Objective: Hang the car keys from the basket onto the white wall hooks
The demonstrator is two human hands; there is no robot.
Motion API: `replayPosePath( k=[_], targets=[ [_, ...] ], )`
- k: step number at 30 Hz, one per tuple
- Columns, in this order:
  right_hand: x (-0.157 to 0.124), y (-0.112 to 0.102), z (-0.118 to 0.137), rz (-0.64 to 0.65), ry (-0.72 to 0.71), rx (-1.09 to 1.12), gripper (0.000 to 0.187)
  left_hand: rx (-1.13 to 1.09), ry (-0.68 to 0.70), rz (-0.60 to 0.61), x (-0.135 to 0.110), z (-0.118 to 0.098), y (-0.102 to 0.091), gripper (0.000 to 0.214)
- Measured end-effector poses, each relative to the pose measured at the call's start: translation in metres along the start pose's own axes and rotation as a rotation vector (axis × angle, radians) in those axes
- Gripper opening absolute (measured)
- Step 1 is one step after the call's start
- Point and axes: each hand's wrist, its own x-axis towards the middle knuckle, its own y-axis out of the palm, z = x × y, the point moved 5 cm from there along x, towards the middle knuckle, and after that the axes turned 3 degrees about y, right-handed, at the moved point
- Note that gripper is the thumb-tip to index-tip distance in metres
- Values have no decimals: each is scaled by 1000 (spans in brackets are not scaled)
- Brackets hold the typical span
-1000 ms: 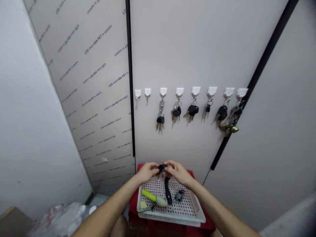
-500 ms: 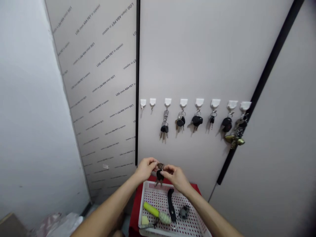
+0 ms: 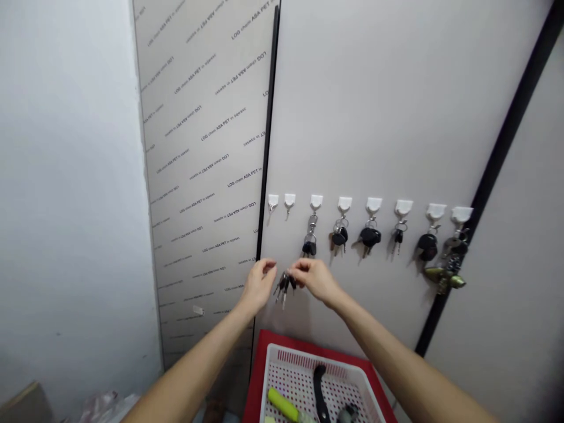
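Observation:
My right hand [image 3: 316, 278] pinches a bunch of keys [image 3: 285, 283] by its top, with dark key heads and metal blades hanging down. Just left of the bunch, my left hand [image 3: 259, 285] has its thumb and fingers curved and apart, with nothing seen in them. Both hands are in front of the pale panel, below two white hooks that carry no keys, the left hook [image 3: 273, 202] and the one beside it [image 3: 289, 201]. Partly behind my right fingers, another key set [image 3: 309, 248] hangs from the third hook [image 3: 316, 202].
More key sets hang along the row to the right, among them black-headed keys [image 3: 370, 236] and a set with brass-coloured charms [image 3: 445, 276]. Below, a white perforated basket [image 3: 368, 382] on a red surface [image 3: 255, 376] holds a black strap [image 3: 321, 393] and a yellow-green item [image 3: 282, 404].
Both hands have risen from over the basket to the panel below the hooks. My left hand has let go of the keys, and my right hand keeps them. The view has shifted.

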Motion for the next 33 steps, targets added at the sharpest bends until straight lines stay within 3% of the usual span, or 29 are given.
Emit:
replayPosePath(
  k=[3, 7, 13, 18, 21, 24, 26, 29, 31, 33],
  targets=[
    [27, -16, 23, -122, 33, 189, 12, -75, 154, -58, 19, -35, -8, 20],
    [55, -36, 50, -284, 10, 258, 9, 7, 170, -184, 51, -60, -16, 19],
    [81, -50, 59, -468, -6, -50, 13, 61, 94, -190, 88, -60, -12, 17],
    [83, -47, 58, -465, -42, -226, 20, 103, 77, -126, 88, -49, -5, 24],
    [61, -45, 55, -491, -113, -246, 25, 114, 117, -152, 65, -35, -7, 31],
    [23, -31, 33, -449, -197, -287, 24, 138, 126, -108, 26, -4, -3, 31],
    [-6, -10, 0, -283, -166, -320, 22, 164, 80, 20, -7, 25, 8, 27],
    [-56, 27, -64, 77, -15, -370, 21, 237, -1, 276, -61, 64, 31, 24],
    [-87, 40, -104, 235, 80, -418, 21, 276, 4, 461, -93, 77, 48, 23],
    [-110, 40, -136, 303, 160, -492, 22, 310, 62, 634, -116, 79, 65, 24]
  ],
)
